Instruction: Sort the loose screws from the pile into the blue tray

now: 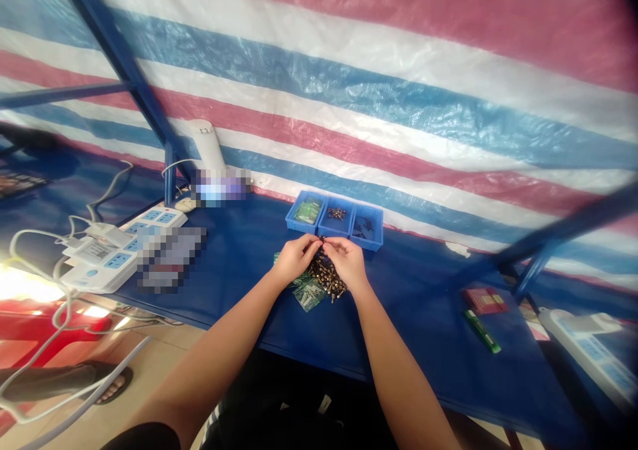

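Observation:
My left hand (295,260) and my right hand (347,261) meet over the blue table, fingertips pinched together around a small dark piece (321,238), too small to name. Under and between them lies a heap of small brass-and-black metal parts (329,278). Left of the heap are green-printed clear bags (309,294) with pale slim pieces inside. Just beyond my hands stand three joined blue bins. The left bin (295,225) holds green packets, the middle bin (333,228) some small brass parts, and the right bin (367,242) flat dark pieces.
On the left are a white power strip (107,270) with tangled cables, a blurred-out flat object (172,258) and a white cylinder (208,145). A red box (484,300) and a green box (481,331) lie on the right. Striped sheeting (349,104) hangs behind; another person's foot (113,389) shows lower left.

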A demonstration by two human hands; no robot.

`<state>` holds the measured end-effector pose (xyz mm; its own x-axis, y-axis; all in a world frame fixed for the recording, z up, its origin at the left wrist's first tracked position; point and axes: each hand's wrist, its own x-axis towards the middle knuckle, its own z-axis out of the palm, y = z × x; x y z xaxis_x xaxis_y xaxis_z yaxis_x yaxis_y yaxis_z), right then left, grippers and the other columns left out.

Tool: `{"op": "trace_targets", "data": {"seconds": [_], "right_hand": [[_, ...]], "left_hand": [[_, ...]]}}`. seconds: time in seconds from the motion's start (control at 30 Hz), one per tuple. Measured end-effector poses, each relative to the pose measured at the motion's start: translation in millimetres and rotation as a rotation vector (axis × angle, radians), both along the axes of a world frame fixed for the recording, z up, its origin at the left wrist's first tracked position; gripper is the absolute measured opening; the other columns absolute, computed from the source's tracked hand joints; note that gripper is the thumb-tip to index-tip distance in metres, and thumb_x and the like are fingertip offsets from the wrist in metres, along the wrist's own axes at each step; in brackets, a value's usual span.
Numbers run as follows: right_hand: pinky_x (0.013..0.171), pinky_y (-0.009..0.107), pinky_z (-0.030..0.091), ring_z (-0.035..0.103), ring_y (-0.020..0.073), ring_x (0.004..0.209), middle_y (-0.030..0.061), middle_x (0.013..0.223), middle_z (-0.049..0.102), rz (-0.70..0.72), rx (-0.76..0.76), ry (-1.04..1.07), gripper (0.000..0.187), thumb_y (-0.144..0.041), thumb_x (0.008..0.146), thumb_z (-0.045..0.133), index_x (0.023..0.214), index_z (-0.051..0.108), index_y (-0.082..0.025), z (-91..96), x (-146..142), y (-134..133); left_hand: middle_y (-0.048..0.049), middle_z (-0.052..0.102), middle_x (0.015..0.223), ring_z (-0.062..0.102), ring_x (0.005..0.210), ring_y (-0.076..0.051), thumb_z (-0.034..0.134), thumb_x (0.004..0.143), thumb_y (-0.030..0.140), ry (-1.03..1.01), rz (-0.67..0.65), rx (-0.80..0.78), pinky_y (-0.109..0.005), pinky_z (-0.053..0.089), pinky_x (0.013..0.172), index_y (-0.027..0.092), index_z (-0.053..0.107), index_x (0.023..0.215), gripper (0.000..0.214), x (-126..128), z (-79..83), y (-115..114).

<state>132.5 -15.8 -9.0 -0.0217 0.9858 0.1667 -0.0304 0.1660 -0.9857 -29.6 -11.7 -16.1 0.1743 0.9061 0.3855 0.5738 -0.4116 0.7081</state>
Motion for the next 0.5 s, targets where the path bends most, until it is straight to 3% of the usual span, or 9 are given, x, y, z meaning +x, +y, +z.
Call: {"op": "trace_targets", "data": {"seconds": [0.1,0.23,0.5], "right_hand": [[0.084,0.037,0.056,0.070,0.0227,0.086,0.0077,0.093,0.074,0.014,0.013,0.005,0.029,-0.040,0.075,0.071,0.095,0.072,-0.018,1.5,-0.6,-1.0],[0.082,0.037,0.056,0.070,0.0221,0.082,0.0073,0.091,0.074,-0.015,0.019,-0.001,0.029,-0.042,0.076,0.070,0.094,0.073,-0.019,-0.5,0.9,1.0],[0.084,0.037,0.056,0.070,0.0229,0.086,0.0073,0.094,0.075,0.006,0.029,-0.024,0.030,-0.041,0.077,0.070,0.096,0.073,-0.019,0.2,-0.3,-1.1]], "left_hand": [[0.0008,0.064,0.067,0.059,0.061,-0.012,0.043,0.096,0.044,0.002,-0.002,-0.004,-0.021,0.043,0.058,0.020,0.064,0.094,0.032,-0.5,1.1,-0.5],[0.0036,0.060,0.064,0.055,0.057,-0.011,0.049,0.093,0.045,-0.027,0.010,0.029,-0.021,0.043,0.060,0.021,0.062,0.106,0.030,0.3,0.1,-0.5],[0.0004,0.064,0.067,0.059,0.061,-0.013,0.042,0.096,0.045,-0.004,0.005,0.000,-0.022,0.043,0.057,0.019,0.064,0.092,0.034,-0.7,1.3,-0.7]]}}
